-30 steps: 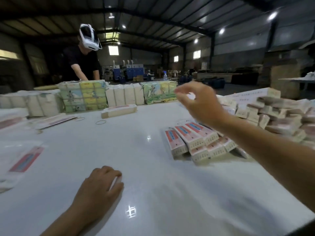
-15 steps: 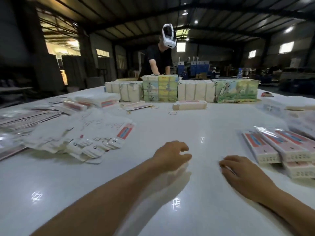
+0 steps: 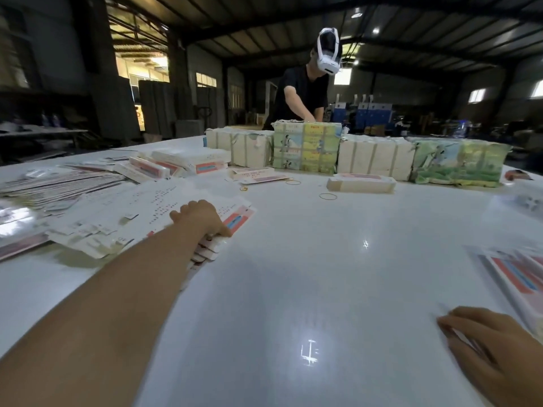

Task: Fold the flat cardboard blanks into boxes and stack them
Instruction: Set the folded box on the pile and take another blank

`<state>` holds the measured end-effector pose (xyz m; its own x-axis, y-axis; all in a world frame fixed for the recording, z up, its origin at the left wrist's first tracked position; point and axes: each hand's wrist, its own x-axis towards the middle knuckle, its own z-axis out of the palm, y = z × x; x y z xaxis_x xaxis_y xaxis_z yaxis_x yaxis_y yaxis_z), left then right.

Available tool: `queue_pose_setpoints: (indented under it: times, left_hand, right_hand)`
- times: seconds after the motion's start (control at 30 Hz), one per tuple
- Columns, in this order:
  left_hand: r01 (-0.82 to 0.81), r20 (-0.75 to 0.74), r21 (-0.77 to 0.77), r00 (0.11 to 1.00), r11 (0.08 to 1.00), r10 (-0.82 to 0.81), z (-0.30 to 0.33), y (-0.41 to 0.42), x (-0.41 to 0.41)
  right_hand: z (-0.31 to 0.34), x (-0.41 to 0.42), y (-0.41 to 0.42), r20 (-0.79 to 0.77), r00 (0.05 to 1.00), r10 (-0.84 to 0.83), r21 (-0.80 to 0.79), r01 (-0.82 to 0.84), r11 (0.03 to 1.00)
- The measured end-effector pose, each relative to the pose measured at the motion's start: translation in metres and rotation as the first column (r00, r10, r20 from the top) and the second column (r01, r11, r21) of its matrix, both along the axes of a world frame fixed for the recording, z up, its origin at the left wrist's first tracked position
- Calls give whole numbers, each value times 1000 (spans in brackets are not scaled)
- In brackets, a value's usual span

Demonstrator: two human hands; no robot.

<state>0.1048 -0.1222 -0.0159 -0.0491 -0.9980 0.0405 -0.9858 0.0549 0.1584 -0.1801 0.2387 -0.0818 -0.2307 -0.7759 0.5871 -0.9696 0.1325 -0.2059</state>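
Two hands in view over the white table point(image 3: 293, 289). Left hand point(image 3: 199, 218) now reached out to the left, onto the loose pile of flat blanks point(image 3: 123, 221); half a second ago it hovered loosely curled over bare table near the middle. Fingers curl down over the top sheets, thumb at the pile's near edge by the red-and-blue printed panel; it grips the top of the pile, though how many sheets it holds I cannot tell. Left forearm runs long across the lower left.

Right hand point(image 3: 493, 348) at the lower right, flat on the table, fingers straight and spread, holding nothing. It lay flat this way earlier too, but sits further right in the view now, since the camera has swung left.

Folded boxes point(image 3: 517, 277) with red-and-blue stripes, blurred, lie at the right edge just beyond the right hand; earlier several showed there, now only part of the group.

Far side: a row of wrapped bundles point(image 3: 352, 154), white and green-printed, unchanged. One closed box point(image 3: 361, 183) lies before them, rubber bands point(image 3: 328, 196) near it. More blanks and boxes point(image 3: 176, 163) at the far left. Another person point(image 3: 305, 92) in a black shirt and white headset bends over the bundles, as before.
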Motion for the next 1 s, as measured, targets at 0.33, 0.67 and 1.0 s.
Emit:
queue_pose_setpoints:
  times: [0.33, 0.67, 1.0]
  left_hand:
    - [25, -148, -245, 987, 969, -63, 16, 5, -6]
    - [608, -813, -13, 456, 794, -362, 24, 151, -65]
    - [793, -289, -11, 581, 609, -761, -10, 239, -97]
  right_hand:
    - [3, 6, 5, -51, 999, -18, 39, 20, 999]
    - [35, 15, 20, 884, 465, 39, -127, 159, 979]
    - [42, 19, 32, 966, 203, 158, -186, 126, 975]
